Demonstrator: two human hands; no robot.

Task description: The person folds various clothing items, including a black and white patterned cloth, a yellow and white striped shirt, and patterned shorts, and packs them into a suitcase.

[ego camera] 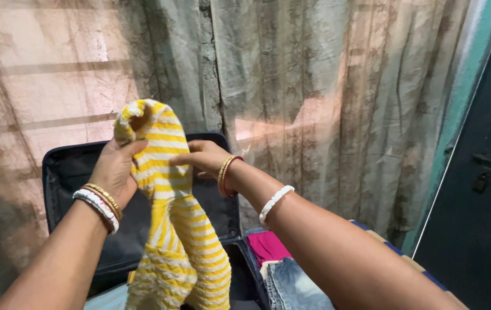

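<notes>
1. Background: a crinkled, pale curtain hangs across the wall, with daylight showing through it; a dark door stands at the right edge.
2. Below the curtain, an open suitcase leans its dark lid upright; a pink cloth and folded jeans lie in its lower half.
3. Garment: a yellow-and-white striped cloth is held up in front of the suitcase lid, its top bunched and its long end hanging down toward the lower edge of the view.
4. Left hand: closed around the upper part of the striped cloth, thumb pressed on its front, bangles at the wrist.
5. Right hand: fingers narrow and stretched leftward, tips touching the cloth's right edge just beside the left hand; whether they pinch it cannot be told.
6. Step in hand, as judged: the cloth appears to be being straightened or folded in the air. A further move would call for a firm grip by the right hand on the free edge.
</notes>
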